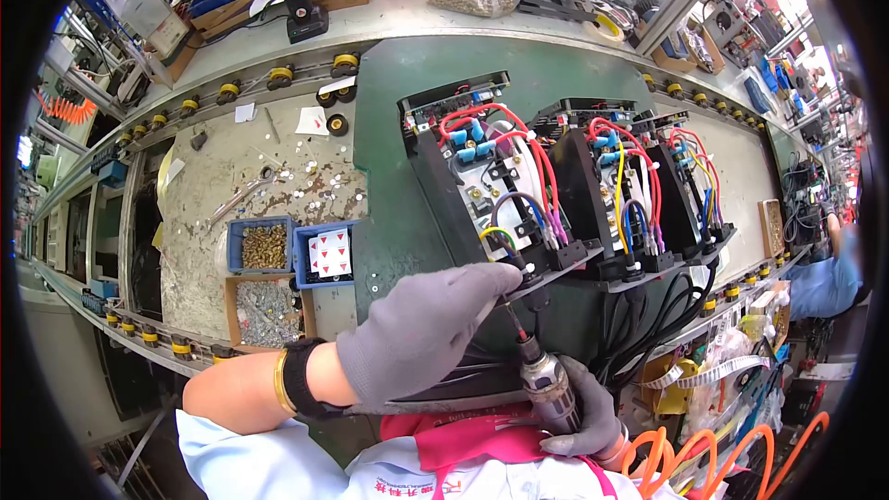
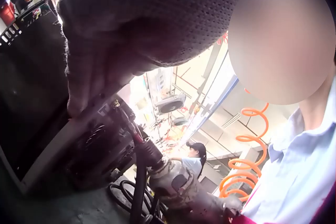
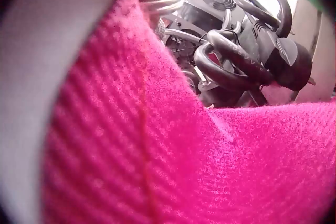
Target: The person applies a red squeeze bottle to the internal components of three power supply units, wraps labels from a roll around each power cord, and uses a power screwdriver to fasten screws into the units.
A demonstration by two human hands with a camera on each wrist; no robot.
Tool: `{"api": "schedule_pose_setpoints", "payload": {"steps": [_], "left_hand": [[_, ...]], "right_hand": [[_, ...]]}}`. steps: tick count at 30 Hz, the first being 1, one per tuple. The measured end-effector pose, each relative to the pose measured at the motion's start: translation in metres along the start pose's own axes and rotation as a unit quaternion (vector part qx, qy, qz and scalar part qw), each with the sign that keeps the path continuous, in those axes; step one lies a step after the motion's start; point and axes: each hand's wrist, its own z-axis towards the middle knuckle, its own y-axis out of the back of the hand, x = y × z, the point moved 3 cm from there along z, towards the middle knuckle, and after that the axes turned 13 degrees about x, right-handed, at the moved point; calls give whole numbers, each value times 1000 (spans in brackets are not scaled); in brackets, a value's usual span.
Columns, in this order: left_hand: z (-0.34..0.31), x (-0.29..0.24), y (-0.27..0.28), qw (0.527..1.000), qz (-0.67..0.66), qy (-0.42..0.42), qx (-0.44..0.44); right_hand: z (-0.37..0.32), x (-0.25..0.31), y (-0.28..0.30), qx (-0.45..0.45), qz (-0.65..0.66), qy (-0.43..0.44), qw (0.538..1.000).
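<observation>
My right hand (image 1: 597,415) grips the driver (image 1: 548,391), likely heavy; left hand (image 1: 417,326) fingers together, pinch unclear. Hold the stiff-looking casing (image 1: 439,193), not wires (image 1: 544,176).

Electronic units (image 1: 486,176) on green board (image 1: 384,194)

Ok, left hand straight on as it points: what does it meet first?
Probably the near panel of the leftmost black unit, right by the fingertips of the left hand; any gap is unclear.
</observation>
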Motion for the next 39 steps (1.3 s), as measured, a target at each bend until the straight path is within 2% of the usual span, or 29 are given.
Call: {"api": "schedule_pose_setpoints", "payload": {"steps": [2,5,6,9,12,15,18,27,33,39], "left_hand": [[-3,0,-1,1000,-25,2,-3],[-7,4,-4,999,-34,-14,-25],[-7,8,-6,999,-49,-16,-19],[-8,8,-10,996,-83,-20,-24],[-11,19,-21,980,-122,-107,-117],[-15,21,-22,980,-138,-82,-120],[-13,19,-18,989,-65,-97,-96],[-14,19,-20,973,-16,-133,-190],[-9,8,-9,981,83,-91,-150],[4,2,3,992,73,-60,-86]], "right_hand": [[0,4,0,-8,-7,-17,1000],[4,12,2,12,-87,20,996],[4,15,-1,-1,-57,6,998],[1,11,2,6,-81,20,997],[0,10,5,16,-129,46,990],[0,9,5,20,-108,30,994],[-1,8,6,22,-103,13,994],[1,13,5,22,-103,20,994],[2,11,7,31,-121,48,991],[1,10,7,29,-144,66,987]]}}
